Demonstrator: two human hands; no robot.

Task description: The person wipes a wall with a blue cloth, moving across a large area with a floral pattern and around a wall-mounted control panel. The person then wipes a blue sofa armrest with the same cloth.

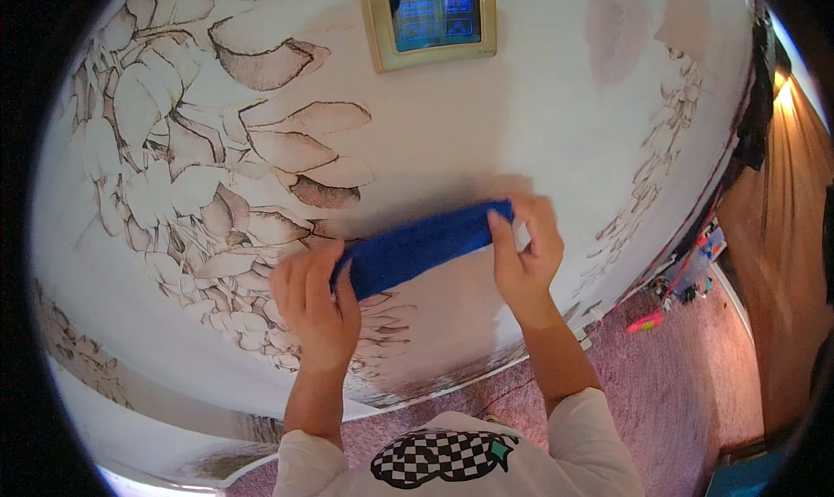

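A dark blue cloth (420, 246), folded into a long strip, is stretched between my two hands in front of a wall. My left hand (319, 295) pinches its left end between thumb and fingers. The other end, a little higher, is gripped by my right hand (531, 249). Behind the cloth is the pale wall (436, 132), printed with leaf-like outlines; a shadow falls on it along the cloth's upper edge. Whether the cloth touches the wall I cannot tell.
Above the cloth, a gold-framed control panel (430, 24) with a lit display is fixed to the wall. Pinkish carpet (658, 393) covers the floor. Small items, among them a pink object (645, 322), lie by the wall at right, near a brown curtain (756, 249).
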